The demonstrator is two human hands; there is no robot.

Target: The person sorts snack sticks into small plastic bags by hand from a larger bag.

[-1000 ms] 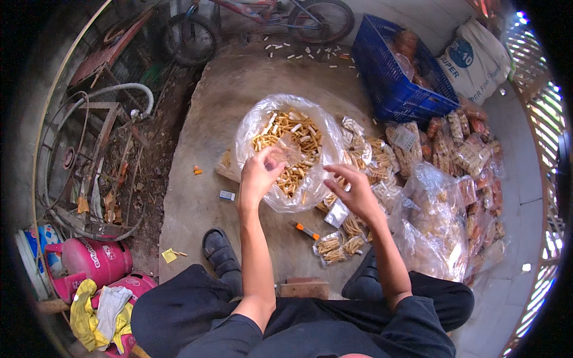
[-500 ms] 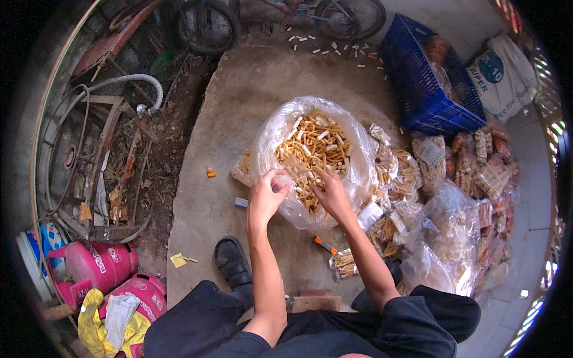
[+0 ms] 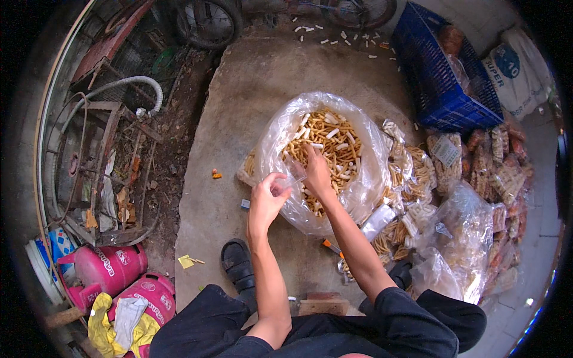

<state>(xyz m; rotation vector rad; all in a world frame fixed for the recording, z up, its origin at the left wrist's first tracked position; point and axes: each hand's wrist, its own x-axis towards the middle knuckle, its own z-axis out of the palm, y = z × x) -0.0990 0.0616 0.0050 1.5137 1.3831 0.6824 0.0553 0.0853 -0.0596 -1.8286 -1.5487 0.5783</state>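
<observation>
Holding a small clear bag (image 3: 295,173) in the left hand (image 3: 265,201), pinching its film between the thumb and curled fingers, just above the near-left rim of a large clear bag (image 3: 273,142). Pointing the right hand (image 3: 317,173) down inside the large bag, placing the fingers in among tan sticks (image 3: 346,162) and short white pieces (image 3: 332,133); cannot tell whether pinching any, with the tips partly hidden. Having the large bag standing wide open on the concrete floor (image 3: 250,71), ahead of 2 dark sandals (image 3: 237,262). Having packets of sticks (image 3: 409,170) lying just right of the large bag, an orange tool (image 3: 332,247) lying partly behind the right forearm, and a blue crate (image 3: 447,89) standing farther off, beside a white sack (image 3: 519,77). Having 2 pink gas cylinders (image 3: 116,268) resting at the left, with a yellow cloth (image 3: 102,325) draping over the nearer.
</observation>
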